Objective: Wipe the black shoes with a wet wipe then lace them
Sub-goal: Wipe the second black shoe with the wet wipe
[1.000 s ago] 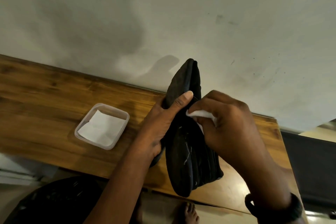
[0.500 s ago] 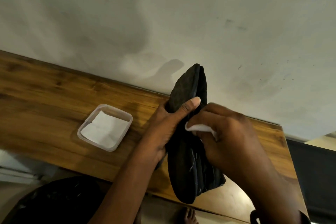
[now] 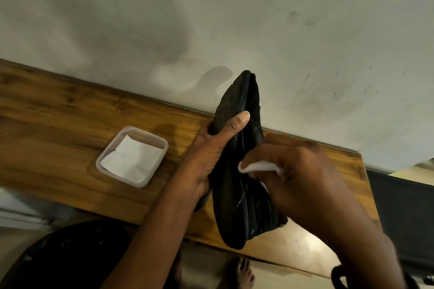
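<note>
Head view, black shoe [image 3: 237, 195] toe toward wall, left hand [image 3: 206, 159] clasping it, right hand [image 3: 303, 178] pinching wet wipe [image 3: 256, 168]

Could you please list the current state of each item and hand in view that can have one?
black shoe: held up on edge above the table, no lace visible
wet wipe: bunched, pressed on the shoe
left hand: gripping the shoe
right hand: closed on the wipe
plastic container: open, holding a flat white sheet
</note>
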